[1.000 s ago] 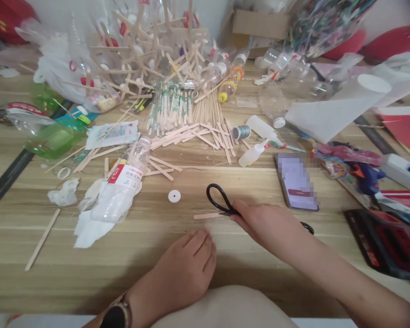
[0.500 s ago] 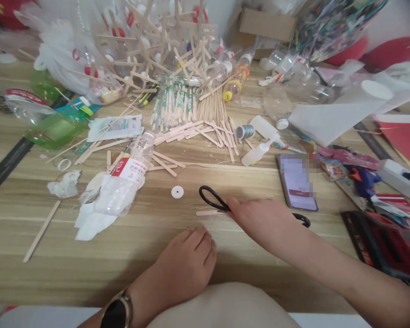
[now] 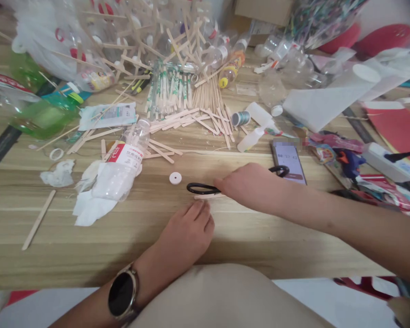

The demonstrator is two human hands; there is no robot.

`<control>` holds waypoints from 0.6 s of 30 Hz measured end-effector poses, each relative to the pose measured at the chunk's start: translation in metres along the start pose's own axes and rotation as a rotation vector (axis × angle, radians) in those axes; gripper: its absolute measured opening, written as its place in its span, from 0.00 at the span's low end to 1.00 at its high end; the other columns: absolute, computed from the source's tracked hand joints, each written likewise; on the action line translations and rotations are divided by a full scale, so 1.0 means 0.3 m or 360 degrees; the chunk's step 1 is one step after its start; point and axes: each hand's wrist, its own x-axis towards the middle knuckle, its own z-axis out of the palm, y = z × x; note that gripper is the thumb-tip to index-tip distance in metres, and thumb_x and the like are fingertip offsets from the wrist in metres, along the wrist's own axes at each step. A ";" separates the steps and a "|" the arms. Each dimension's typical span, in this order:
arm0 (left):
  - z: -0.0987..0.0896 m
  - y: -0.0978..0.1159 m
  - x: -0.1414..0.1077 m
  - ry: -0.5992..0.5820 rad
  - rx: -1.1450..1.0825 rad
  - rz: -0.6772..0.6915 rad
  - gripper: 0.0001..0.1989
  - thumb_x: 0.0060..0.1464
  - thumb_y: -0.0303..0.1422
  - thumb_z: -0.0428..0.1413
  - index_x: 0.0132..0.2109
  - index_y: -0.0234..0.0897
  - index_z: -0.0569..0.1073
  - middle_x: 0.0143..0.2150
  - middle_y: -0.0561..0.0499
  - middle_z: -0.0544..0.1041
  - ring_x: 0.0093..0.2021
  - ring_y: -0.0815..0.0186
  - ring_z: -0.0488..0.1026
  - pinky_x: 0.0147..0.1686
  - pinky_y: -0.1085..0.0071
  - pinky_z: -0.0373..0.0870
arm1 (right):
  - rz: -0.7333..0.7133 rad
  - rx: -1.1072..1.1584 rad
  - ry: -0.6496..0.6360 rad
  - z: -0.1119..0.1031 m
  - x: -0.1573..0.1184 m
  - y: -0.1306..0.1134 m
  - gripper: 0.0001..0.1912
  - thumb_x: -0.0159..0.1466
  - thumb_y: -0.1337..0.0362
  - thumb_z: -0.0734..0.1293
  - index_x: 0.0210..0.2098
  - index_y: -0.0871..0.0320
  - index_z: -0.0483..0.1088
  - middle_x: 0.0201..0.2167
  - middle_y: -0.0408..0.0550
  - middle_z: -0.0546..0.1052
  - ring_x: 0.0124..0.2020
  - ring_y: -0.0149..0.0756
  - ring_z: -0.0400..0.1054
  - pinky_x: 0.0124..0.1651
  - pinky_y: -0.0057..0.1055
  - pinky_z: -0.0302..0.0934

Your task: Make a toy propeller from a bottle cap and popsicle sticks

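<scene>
My right hand (image 3: 248, 189) is closed around a black looped-handle tool (image 3: 201, 188), whose loops stick out on both sides of the fist. Under the tool a wooden stick (image 3: 207, 196) lies on the wooden table (image 3: 123, 255), partly hidden by the hand. My left hand (image 3: 191, 228), a watch on its wrist, rests on the table just below the stick, its fingers curled and their tips hidden. A white disc (image 3: 175, 178) with a small centre hole lies left of the tool.
A clear bottle (image 3: 123, 164) lies on white tissue at the left, near a loose stick (image 3: 38, 220). A phone (image 3: 289, 159) is beyond my right forearm. Behind are stick piles (image 3: 177, 122), glue bottles (image 3: 251, 139), a thread spool (image 3: 241, 119) and a paper cone (image 3: 328, 100).
The view has shifted, with table items higher in the picture. My right hand has turned the tool flatter over the stick and come closer to my left hand.
</scene>
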 end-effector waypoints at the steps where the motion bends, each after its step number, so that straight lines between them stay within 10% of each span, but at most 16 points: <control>1: 0.002 0.003 -0.002 -0.0011 -0.0003 0.0007 0.09 0.61 0.23 0.51 0.44 0.26 0.75 0.49 0.36 0.79 0.51 0.53 0.75 0.50 0.60 0.68 | -0.0026 -0.0019 -0.0011 -0.007 0.005 0.002 0.10 0.64 0.76 0.62 0.40 0.59 0.72 0.28 0.52 0.80 0.31 0.45 0.76 0.27 0.31 0.55; 18: 0.054 0.031 0.050 -0.0216 -0.0062 -0.0163 0.09 0.61 0.24 0.54 0.47 0.24 0.73 0.56 0.30 0.74 0.57 0.49 0.71 0.51 0.57 0.71 | 0.0002 -0.0026 -0.0069 -0.009 -0.014 0.037 0.09 0.68 0.65 0.61 0.45 0.56 0.72 0.33 0.48 0.80 0.34 0.41 0.75 0.25 0.29 0.48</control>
